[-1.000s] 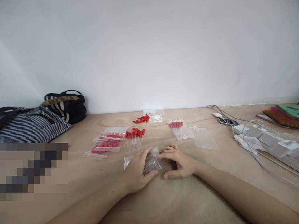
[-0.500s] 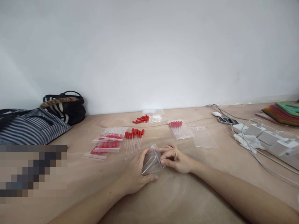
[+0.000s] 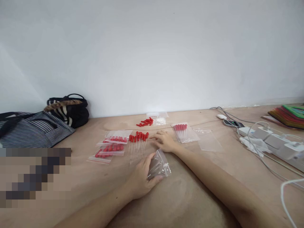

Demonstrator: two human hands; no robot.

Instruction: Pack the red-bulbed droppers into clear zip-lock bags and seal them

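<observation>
While left hand [image 3: 142, 175] clasps the bag [image 3: 159, 165], oversqueezing could buckle it; right hand [image 3: 164, 141], fingers spread, seemingly empty, could scatter droppers [image 3: 139, 137] by brushing them.

The bag [image 3: 159, 167] in my left fingers [image 3: 154, 181] is glossy, clear plastic; the bulbs [image 3: 137, 133] look smooth and rubbery, the worktop [image 3: 185, 199] matt wood, the tote [image 3: 35, 130] cloth.
</observation>
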